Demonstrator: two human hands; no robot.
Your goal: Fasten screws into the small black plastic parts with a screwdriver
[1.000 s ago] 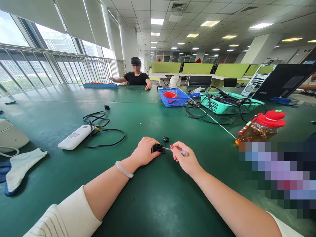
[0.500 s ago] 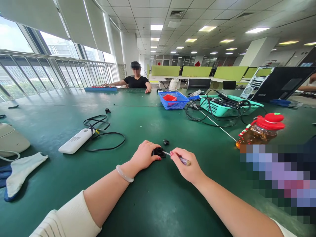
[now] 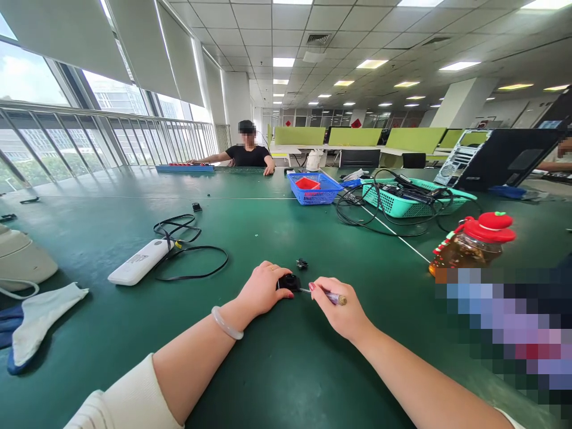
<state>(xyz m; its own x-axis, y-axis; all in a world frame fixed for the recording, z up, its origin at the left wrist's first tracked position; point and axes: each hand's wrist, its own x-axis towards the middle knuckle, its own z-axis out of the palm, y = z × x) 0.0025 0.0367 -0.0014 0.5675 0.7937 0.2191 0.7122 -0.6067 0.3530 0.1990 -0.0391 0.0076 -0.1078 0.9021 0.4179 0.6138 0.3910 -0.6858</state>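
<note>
Near the middle of the green table, my left hand [image 3: 264, 288] grips a small black part [image 3: 289, 282] between thumb and fingers, resting on the table. My right hand [image 3: 339, 304] is closed round the handle of a screwdriver [image 3: 334, 297]; its thin metal shaft points left, and the tip is at the right edge of the black part. Whether the tip touches it is too small to tell. Just beyond the part lies another small black piece [image 3: 302, 264].
A white power bank [image 3: 140, 262] with a black cable lies left. Farther off stand a blue basket [image 3: 315, 196], a green basket [image 3: 402, 207] with cables, and a red-lidded bottle [image 3: 473, 244] at right. A glove [image 3: 44, 319] lies far left. A person sits across the table.
The view has tilted up slightly, so everything sits lower. The screwdriver tip has shifted slightly across the right side of the black part; both hands keep their grips.
</note>
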